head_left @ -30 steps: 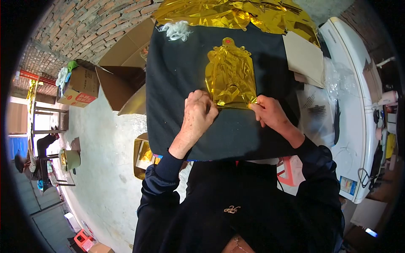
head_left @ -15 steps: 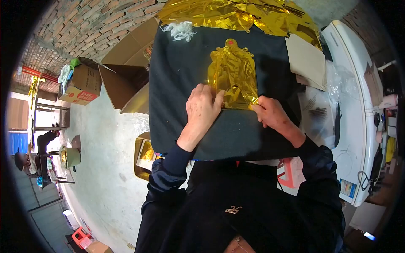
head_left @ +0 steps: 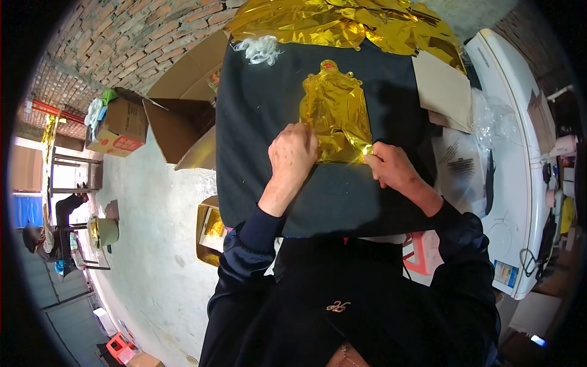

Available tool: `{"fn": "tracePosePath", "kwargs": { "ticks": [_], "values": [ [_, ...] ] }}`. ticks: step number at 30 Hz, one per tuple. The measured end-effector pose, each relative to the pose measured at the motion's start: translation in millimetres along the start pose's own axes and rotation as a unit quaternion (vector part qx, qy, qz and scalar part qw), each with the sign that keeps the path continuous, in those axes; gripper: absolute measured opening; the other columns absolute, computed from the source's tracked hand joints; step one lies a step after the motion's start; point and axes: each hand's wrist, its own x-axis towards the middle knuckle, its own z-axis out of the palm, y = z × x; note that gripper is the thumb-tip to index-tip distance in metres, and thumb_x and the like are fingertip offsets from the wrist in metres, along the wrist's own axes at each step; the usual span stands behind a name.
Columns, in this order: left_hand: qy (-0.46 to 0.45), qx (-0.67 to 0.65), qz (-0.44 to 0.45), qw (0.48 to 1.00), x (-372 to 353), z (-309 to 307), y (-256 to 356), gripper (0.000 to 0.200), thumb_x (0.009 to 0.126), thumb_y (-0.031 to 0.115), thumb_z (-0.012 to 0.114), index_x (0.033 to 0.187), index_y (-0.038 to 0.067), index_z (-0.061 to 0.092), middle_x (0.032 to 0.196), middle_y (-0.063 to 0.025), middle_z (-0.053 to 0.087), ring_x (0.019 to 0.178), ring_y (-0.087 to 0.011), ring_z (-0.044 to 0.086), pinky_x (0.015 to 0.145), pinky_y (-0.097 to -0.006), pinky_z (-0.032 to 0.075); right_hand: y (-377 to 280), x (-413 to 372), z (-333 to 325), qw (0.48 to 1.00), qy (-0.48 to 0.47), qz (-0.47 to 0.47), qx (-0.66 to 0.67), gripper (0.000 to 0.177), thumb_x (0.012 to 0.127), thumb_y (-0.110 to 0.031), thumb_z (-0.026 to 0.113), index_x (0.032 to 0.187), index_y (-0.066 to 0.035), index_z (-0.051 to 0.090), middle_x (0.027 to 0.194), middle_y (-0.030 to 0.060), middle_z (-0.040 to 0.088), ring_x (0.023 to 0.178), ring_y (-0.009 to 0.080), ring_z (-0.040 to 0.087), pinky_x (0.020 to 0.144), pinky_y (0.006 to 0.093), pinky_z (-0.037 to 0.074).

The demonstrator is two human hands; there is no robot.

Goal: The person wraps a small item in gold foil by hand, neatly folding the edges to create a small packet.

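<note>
A flat, shiny gold foil balloon (head_left: pixel 335 110) lies on the black cloth of the table (head_left: pixel 263 116), with small round tabs and a reddish spot at its far end. My left hand (head_left: pixel 293 153) is closed at the foil's near left edge, knuckles up. Its fingertips are partly hidden. My right hand (head_left: pixel 391 164) pinches the near right corner between thumb and bent fingers. Creases run through the foil from that corner, where it catches a bright glint.
More gold foil sheets (head_left: pixel 306 24) cover the table's far end. White string (head_left: pixel 260 49) lies at the far left, beige card (head_left: pixel 443 88) at the right. An open cardboard box (head_left: pixel 183 119) stands left of the table, a white appliance (head_left: pixel 513 165) to the right. Another person sits far left.
The foil's far end has shifted slightly left and looks smoother. My left thumb has drawn in against the fingers. My right hand keeps its pinch on the corner.
</note>
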Motion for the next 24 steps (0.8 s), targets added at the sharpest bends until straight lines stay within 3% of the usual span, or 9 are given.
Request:
{"fn": "tracePosePath", "kwargs": {
  "ticks": [8,17,20,24],
  "values": [
    [0.023,0.002,0.039,0.999,-2,7,-6,0.016,0.091,0.013,0.069,0.087,-0.002,0.063,0.085,-0.0196,0.068,0.077,-0.0374,0.07,0.071,-0.0457,0.057,0,1,-1,1.0,-0.006,-0.007,-0.005,0.029,0.101,-0.022,0.061,0.086,0.003,0.059,0.063,0.0113,0.066,0.046,0.0207,0.065,0.047,0.035,0.053],
    [0.032,0.033,0.047,0.998,-3,12,-4,0.026,0.087,0.01,0.075,0.101,0.001,0.056,0.094,-0.0182,0.06,0.076,-0.0372,0.068,0.066,-0.0449,0.057,-2,4,-1,1.0,-0.012,-0.004,-0.012,0.032,0.102,-0.023,0.061,0.083,0.003,0.058,0.061,0.0117,0.066,0.045,0.0212,0.065,0.047,0.0359,0.053],
    [0.05,0.017,0.054,0.997,-4,2,8,0.023,0.087,0.009,0.073,0.102,0.001,0.056,0.096,-0.0177,0.058,0.087,-0.0364,0.067,0.074,-0.0451,0.056,-2,4,-1,1.0,-0.009,0.0,-0.002,0.031,0.101,-0.022,0.062,0.082,0.003,0.057,0.061,0.0119,0.065,0.045,0.02,0.064,0.046,0.035,0.051],
    [0.037,0.055,0.143,0.988,-3,-6,21,0.035,0.09,0.015,0.073,0.12,0.0,0.059,0.121,-0.0204,0.06,0.117,-0.0384,0.06,0.099,-0.0475,0.05,0,4,-1,1.0,-0.005,-0.02,0.007,0.031,0.1,-0.019,0.062,0.08,0.003,0.054,0.06,0.0124,0.063,0.043,0.0186,0.061,0.042,0.0328,0.048]
  ]
}}
